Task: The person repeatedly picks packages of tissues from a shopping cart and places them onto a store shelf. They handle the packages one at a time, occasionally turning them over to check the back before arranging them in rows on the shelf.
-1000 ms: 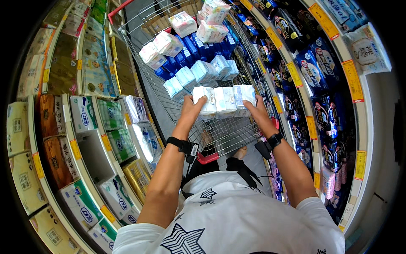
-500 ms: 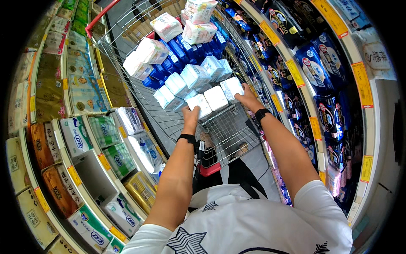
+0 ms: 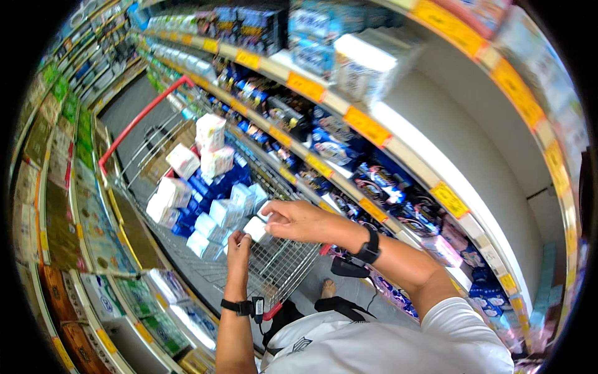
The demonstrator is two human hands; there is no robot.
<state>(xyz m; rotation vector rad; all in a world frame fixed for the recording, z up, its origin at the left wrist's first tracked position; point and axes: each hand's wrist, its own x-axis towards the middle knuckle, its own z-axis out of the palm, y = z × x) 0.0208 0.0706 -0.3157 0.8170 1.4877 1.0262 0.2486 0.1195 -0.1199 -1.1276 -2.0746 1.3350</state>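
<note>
Several small white packs (image 3: 255,229) sit in a row at the near end of the load in a wire shopping cart (image 3: 288,265). At the row's left end is my left hand (image 3: 238,249), its thumb and bent fingers closed at a white pack's edge; what lies behind the fingers is hidden. Over the row's right end, my right hand (image 3: 298,220) hovers palm down with loosely curved fingers and thumb apart, partly covering another white pack. Just beyond lie light-blue packs (image 3: 225,213), then dark-blue packs (image 3: 198,187).
White-and-pink packs (image 3: 212,131) are stacked at the cart's far end, near its red handle (image 3: 146,118). Shelves of dark-blue packs (image 3: 380,181) line the right, below a bare shelf bay (image 3: 461,118). Tissue packs (image 3: 134,296) fill shelves on the left. My foot (image 3: 328,288) shows beside the cart.
The view has swung to the right, bringing more of the right shelves in. My right hand has come off the row's right end and moved inward over the packs. My left hand stays at the left end.
</note>
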